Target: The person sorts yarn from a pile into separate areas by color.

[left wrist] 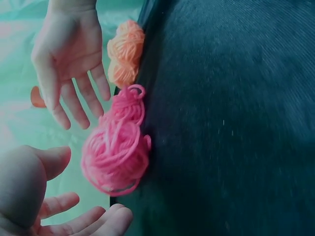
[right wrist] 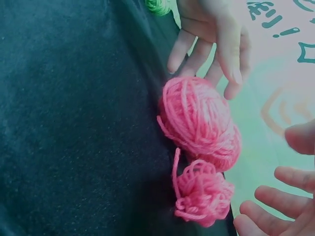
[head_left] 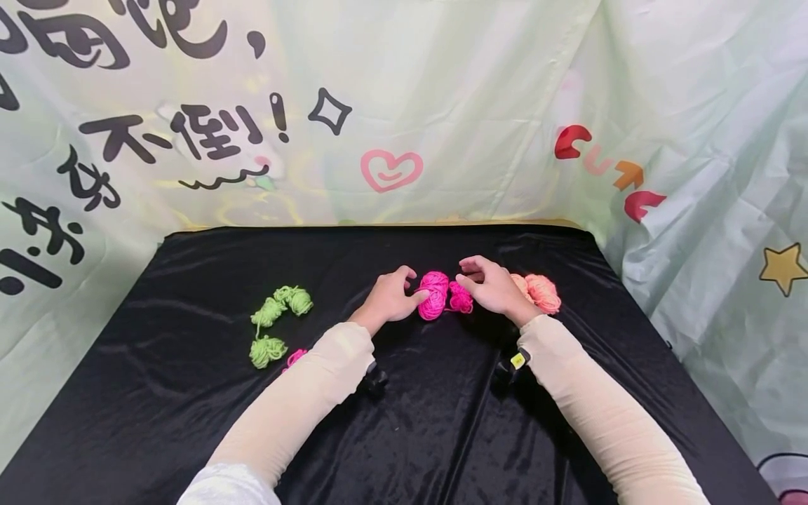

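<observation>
Two bright pink balls of yarn lie side by side between the hands: a larger one [head_left: 433, 291] and a smaller, looser one [head_left: 461, 298]. Beside the larger ball is my left hand [head_left: 388, 294], its fingers spread and relaxed. In the head view its thumb overlaps the ball's edge, while the left wrist view [left wrist: 59, 196] shows a gap between thumb and yarn. My right hand [head_left: 495, 286] hovers by the smaller ball, fingers loosely extended and holding nothing. A strand of pink yarn [right wrist: 176, 164] sticks up beside the smaller ball.
Peach-orange yarn balls [head_left: 543, 293] sit behind the right wrist, partly hidden. At the left, several green yarn balls [head_left: 268, 351] form a curved row. More pink yarn [head_left: 295, 358] shows beside the left forearm. Black cloth [head_left: 404, 435] covers the table; a printed curtain [head_left: 467, 140] hangs behind.
</observation>
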`<state>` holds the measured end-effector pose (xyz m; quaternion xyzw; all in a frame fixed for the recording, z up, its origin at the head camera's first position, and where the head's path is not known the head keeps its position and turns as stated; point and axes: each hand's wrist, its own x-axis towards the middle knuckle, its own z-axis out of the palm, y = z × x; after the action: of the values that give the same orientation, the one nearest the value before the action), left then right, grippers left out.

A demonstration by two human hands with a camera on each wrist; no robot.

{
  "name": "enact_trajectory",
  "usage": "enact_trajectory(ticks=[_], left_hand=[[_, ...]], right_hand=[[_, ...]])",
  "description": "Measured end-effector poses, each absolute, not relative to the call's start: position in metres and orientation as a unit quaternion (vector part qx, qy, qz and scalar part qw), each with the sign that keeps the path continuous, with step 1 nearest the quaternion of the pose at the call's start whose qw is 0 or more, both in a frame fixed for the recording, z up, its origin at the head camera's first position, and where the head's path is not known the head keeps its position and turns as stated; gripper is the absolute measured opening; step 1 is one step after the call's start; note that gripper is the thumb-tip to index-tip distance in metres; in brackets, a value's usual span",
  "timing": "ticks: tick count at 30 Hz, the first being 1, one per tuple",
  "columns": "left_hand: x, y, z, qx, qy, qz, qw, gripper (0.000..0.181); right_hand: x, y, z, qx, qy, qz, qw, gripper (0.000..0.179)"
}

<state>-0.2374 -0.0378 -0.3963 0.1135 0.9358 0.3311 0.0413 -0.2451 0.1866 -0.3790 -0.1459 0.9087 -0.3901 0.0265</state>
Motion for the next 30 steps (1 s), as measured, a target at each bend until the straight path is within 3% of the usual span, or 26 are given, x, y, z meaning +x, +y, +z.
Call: enact_trajectory(ticks=[11, 30], left_hand=[[-0.227, -0.072, -0.385, 0.11, 0.938, 0.327, 0.04, 0.048], [-0.217, -0.14, -0.384, 0.084, 0.938, 0.333, 0.045, 0.051]], right_hand=[[-0.247, 0.177, -0.376, -0.183, 0.894, -0.409, 0.005, 0.041], [-0.24, 0.121, -0.374, -0.236, 0.875, -0.42, 0.042, 0.039]])
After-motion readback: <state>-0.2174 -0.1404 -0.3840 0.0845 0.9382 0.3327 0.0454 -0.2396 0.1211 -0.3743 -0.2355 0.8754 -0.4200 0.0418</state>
